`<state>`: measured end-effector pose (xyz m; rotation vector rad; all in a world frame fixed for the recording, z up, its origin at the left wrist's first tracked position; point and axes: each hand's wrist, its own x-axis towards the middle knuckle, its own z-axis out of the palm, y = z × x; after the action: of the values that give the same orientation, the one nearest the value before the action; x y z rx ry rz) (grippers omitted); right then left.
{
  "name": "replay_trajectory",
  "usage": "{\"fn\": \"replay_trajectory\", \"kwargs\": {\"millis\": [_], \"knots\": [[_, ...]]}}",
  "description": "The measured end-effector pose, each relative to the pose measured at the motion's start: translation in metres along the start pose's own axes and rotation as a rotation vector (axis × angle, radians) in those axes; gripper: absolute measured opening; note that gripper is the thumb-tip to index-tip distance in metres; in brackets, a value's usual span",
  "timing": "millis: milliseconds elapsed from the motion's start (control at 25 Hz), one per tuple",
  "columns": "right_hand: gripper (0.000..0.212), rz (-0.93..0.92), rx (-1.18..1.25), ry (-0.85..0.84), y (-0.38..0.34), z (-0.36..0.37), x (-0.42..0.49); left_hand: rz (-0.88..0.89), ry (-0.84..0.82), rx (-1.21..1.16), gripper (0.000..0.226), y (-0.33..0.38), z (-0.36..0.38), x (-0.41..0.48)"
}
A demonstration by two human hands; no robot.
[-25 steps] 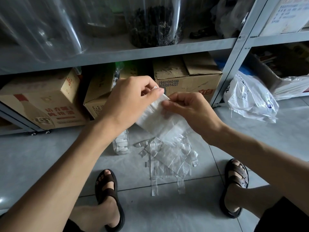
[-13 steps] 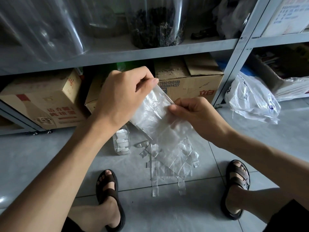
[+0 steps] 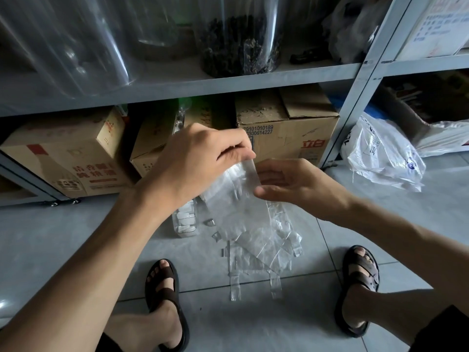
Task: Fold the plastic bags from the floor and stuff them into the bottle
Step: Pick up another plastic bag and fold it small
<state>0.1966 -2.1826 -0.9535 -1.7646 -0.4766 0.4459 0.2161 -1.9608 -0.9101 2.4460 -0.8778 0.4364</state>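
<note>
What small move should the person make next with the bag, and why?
Probably pinch the bag with the right hand and fold it narrower. The left hand pinches its top edge, the right hand lies open beside it, and the bag hangs wide and loose, likely too bulky to go into the bottle on the floor.

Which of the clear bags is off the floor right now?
The bag that the left hand pinches at its top edge; the other clear bags lie flat in a pile on the floor beside the bottle.
</note>
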Motion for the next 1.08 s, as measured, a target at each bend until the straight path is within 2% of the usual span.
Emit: {"fn": "replay_trajectory", "kwargs": {"millis": [120, 200, 280, 480, 560, 720, 920, 1080], "knots": [[0.019, -0.034, 0.037, 0.067, -0.009, 0.012, 0.002, -0.011, 0.007, -0.031, 0.025, 0.009, 0.005, 0.002], [0.015, -0.01, 0.081, 0.108, -0.012, 0.014, 0.004, -0.101, 0.033, -0.083, 0.021, 0.012, 0.005, 0.003], [0.016, 0.023, 0.11, 0.142, -0.015, 0.012, 0.004, -0.267, 0.014, -0.208, 0.021, 0.011, 0.006, 0.003], [0.017, 0.079, 0.198, 0.312, -0.014, 0.005, 0.004, -0.829, -0.047, -0.853, 0.012, 0.011, 0.01, 0.0], [0.015, 0.119, 0.287, 0.391, -0.013, 0.002, 0.004, -0.933, -0.081, -0.964, 0.013, 0.014, 0.012, -0.003], [0.017, 0.177, 0.418, 0.491, -0.013, 0.0, 0.004, -0.957, -0.152, -1.033, 0.022, 0.023, 0.017, -0.007], [0.016, 0.157, 0.478, 0.582, -0.014, 0.003, 0.005, -0.896, -0.239, -0.934, 0.024, 0.028, 0.023, -0.006], [0.019, 0.131, 0.487, 0.588, -0.012, 0.011, 0.005, -0.85, -0.322, -0.886, 0.022, 0.033, 0.026, -0.007]]}}
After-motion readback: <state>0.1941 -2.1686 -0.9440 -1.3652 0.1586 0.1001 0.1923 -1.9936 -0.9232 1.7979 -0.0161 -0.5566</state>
